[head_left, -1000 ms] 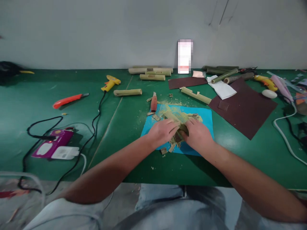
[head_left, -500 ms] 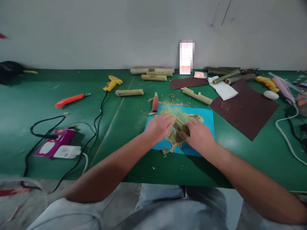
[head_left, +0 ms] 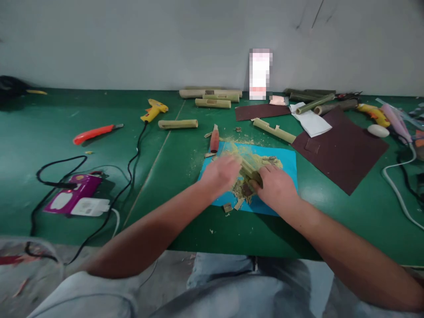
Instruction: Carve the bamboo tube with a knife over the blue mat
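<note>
A short bamboo tube [head_left: 249, 170] lies slantwise between my two hands, over a blue sheet [head_left: 287, 160] strewn with shavings and yellowish dust. My left hand [head_left: 224, 173] is closed at the tube's upper left end, its fingertips mostly hidden. Around the lower right end my right hand [head_left: 277, 183] is wrapped, thumb underneath. A small dark brown piece [head_left: 247, 190] shows among the shavings below the tube. Just beyond my left hand lies a red-handled blade tool [head_left: 214, 140].
Cut bamboo pieces [head_left: 212, 103] lie along the wall. At right are brown sheets [head_left: 341, 152], a white paper [head_left: 313, 121] and a white oval object [head_left: 378, 130]. Leftward sit a yellow glue gun [head_left: 153, 110], a red-handled cutter [head_left: 96, 133] and a purple power strip [head_left: 77, 192] with cords.
The whole view has shifted slightly. Both hands stay on the bamboo tube in nearly the same place, with little visible movement.
</note>
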Motion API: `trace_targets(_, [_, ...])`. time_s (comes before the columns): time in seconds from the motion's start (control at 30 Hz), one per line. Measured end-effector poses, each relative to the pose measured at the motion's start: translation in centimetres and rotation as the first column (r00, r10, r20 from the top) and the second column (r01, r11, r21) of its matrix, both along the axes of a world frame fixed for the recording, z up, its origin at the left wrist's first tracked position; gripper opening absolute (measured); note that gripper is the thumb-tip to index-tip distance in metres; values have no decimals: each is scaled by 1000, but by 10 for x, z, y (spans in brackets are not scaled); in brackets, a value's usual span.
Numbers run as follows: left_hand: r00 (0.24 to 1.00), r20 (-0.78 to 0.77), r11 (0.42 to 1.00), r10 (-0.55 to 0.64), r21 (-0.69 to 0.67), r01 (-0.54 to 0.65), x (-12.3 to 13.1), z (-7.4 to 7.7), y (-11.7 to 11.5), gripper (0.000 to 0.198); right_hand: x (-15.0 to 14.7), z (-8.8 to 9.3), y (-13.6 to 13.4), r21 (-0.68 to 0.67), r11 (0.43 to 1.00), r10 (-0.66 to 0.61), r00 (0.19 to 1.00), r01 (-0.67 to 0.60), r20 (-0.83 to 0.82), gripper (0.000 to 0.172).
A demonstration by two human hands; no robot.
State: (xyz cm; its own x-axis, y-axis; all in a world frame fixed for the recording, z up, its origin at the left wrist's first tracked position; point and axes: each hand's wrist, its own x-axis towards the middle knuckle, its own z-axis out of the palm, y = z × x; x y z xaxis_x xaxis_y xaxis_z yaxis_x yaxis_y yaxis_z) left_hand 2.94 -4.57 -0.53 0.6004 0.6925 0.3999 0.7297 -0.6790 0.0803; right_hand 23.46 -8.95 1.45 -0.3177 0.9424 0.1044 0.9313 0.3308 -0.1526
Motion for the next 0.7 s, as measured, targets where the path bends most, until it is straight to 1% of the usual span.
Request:
trace_targets(0.07, [994, -25, 994, -105, -45, 104, 4, 0, -6, 33, 0, 0, 0, -4, 1000, 6, 1000, -6, 9, 17])
trace_targets(0.1, [991, -25, 989, -134, -63, 132, 4, -1, -7, 32, -1, 0, 0, -5, 1000, 3, 1000, -3, 12, 17])
trace_targets(0.13, [992, -12, 990, -129, -66, 128, 2, -1, -6, 32, -1, 1, 0, -6, 1000, -3, 1000, 3, 13, 17])
trace_targets(0.17, [995, 9, 993, -99, -58, 99, -1, -2, -3, 33, -1, 1, 0, -8, 1000, -11, 1000, 11, 13, 17])
trace_targets(0.27, [996, 85, 1000, 26, -17, -25, -11, -3, 9, 34, -2, 1, 0, -13, 1000, -17, 1000, 17, 12, 19])
trace_targets(0.3, [995, 92, 1000, 26, -14, -25, -12, -3, 10, 34, -2, 1, 0, -15, 1000, -14, 1000, 14, 12, 19])
trace_targets(0.33, [996, 85, 1000, 0, -23, 2, -11, -3, 10, 33, -2, 1, 0, -17, 1000, -11, 1000, 11, 12, 19])
trace_targets(0.43, [992, 41, 990, -119, -72, 121, -3, -3, 4, 33, -1, 0, -1, -14, 1000, -8, 1000, 8, 15, 18])
trace_targets(0.47, [991, 36, 988, -129, -78, 131, -2, -3, 3, 34, -1, -1, 0, -11, 1000, -9, 1000, 9, 14, 18])
trace_targets(0.5, [993, 41, 991, -114, -69, 117, -1, -3, 3, 35, 0, -1, 0, -7, 1000, -10, 1000, 11, 10, 18])
trace_targets(0.57, [997, 63, 998, -43, -33, 45, -2, -3, 4, 36, 0, -2, 0, 4, 1000, -14, 1000, 14, 3, 18])
trace_targets(0.63, [997, 78, 1000, -11, -9, 12, -2, -3, 4, 35, 0, -3, 0, 11, 1000, -10, 1000, 10, 0, 18])
trace_targets(0.7, [993, 59, 994, -103, -31, 105, -1, -2, 1, 35, -1, -3, 1, 14, 1000, -2, 1000, 2, 2, 18])
